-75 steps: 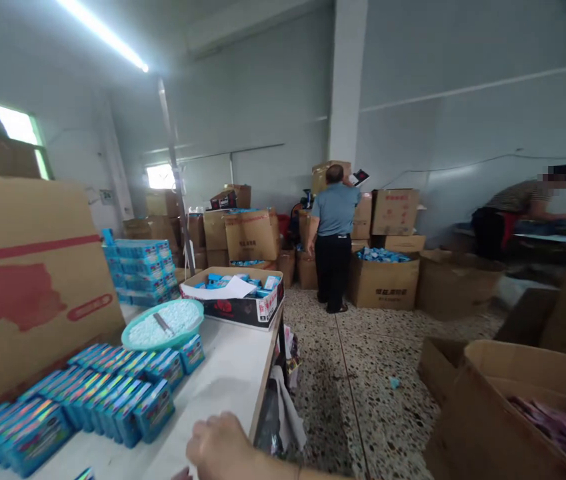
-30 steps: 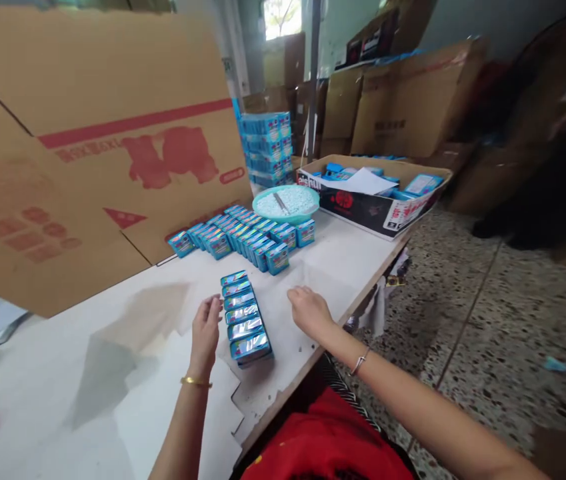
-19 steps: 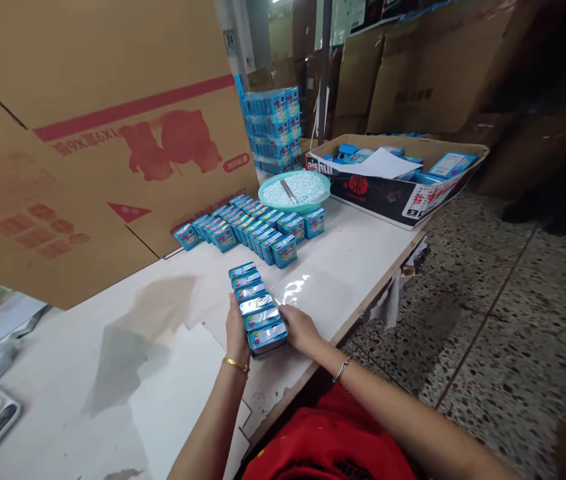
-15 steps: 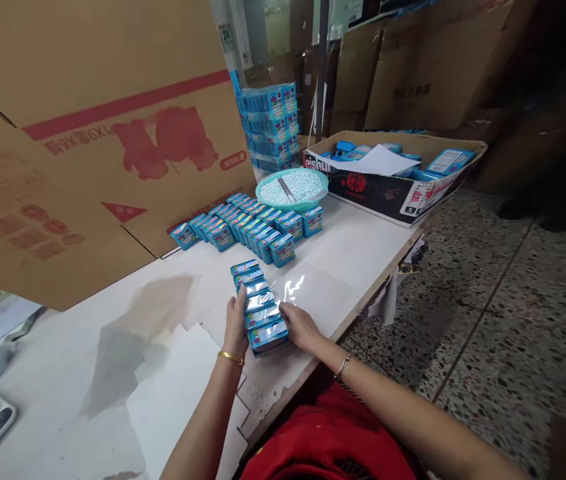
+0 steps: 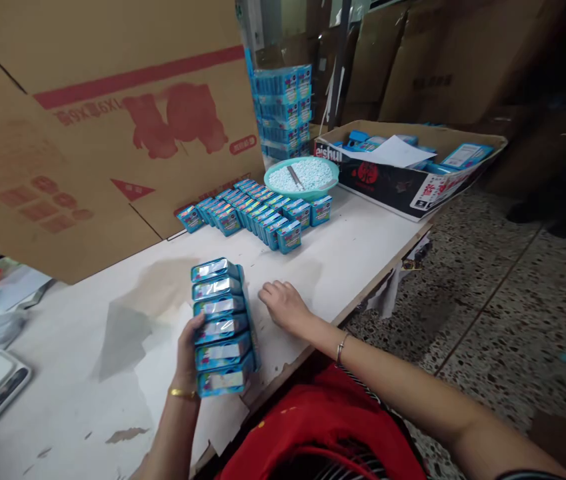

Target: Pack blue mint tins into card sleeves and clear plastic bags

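White tbl (image 5: 347,247); held blue pkts (image 5: 219,328) glossy, in neat row

Gold bangle (image 5: 183,394), silver bracelet (image 5: 341,349), red garment (image 5: 313,423).

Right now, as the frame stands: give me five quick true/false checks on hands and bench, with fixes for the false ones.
1. The left hand holds the six-piece blue pack. True.
2. Both hands grip the pack. False: the right hand is apart from it.
3. A grey strip lies on the pellets. True.
4. Both wrists are bare. False: a gold bracelet is on the left, a silver one on the right.
5. A white sheet lies in the black-sided carton. True.
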{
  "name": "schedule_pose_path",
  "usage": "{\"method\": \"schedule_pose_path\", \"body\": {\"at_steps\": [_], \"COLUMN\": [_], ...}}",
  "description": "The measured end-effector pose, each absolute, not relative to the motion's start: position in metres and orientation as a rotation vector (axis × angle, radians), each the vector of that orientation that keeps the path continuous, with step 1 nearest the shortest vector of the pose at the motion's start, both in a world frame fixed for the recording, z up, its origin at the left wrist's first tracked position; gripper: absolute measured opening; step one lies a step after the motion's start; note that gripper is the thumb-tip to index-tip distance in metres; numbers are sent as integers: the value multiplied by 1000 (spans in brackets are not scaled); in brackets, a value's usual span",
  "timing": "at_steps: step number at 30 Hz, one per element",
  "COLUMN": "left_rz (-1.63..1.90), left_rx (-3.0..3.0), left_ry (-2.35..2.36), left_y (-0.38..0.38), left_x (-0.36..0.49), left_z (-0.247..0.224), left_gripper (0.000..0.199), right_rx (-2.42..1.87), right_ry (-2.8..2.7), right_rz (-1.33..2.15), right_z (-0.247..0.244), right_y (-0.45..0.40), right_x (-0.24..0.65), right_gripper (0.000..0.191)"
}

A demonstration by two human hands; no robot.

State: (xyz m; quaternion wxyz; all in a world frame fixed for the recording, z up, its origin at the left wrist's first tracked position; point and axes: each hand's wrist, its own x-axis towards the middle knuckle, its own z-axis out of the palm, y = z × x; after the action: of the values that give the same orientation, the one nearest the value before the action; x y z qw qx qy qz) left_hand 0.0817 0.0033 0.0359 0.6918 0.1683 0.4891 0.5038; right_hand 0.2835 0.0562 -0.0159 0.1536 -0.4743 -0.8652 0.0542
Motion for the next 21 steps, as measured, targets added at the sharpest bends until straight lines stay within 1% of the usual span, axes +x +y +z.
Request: {"method": "schedule_pose_path", "body": {"at_steps": [2,4,8,10,12,15,17,21], "left_rz": [1154,1147,1116,1070,1008,930,889,825], "left_rx": [343,326,338,365,407,484,536,597], "left_ry": [1208,1307,1344,1307,1262,1215,1198,1220], "left_y": [-26,-52,-82,-87,-86,-80,-74,-67], "left_x": [61,50,54,63,72,84,90,97], "left_z": [50,61,63,58,52,43,38,30], "left_gripper": [35,38,45,49,54,61,62,61], "right_rx": [-1273,-1236,-1065,-970,-971,-1011,-1003,-977], "right_ry": [-2564,-2554,-2222,-2084,-2027,-1957,-1913,-1655], "right_rz": [255,479,1104,1255,1237,1151,1135,1215], "right_z": [-23,-36,-62,-70,-75,-79,-81,-81], "right_y": [52,48,46,46,46,44,42,41], "right_x": [272,270,289,298,301,296,292,288], "right_gripper": [22,21,22,15,8,16,18,19]}}
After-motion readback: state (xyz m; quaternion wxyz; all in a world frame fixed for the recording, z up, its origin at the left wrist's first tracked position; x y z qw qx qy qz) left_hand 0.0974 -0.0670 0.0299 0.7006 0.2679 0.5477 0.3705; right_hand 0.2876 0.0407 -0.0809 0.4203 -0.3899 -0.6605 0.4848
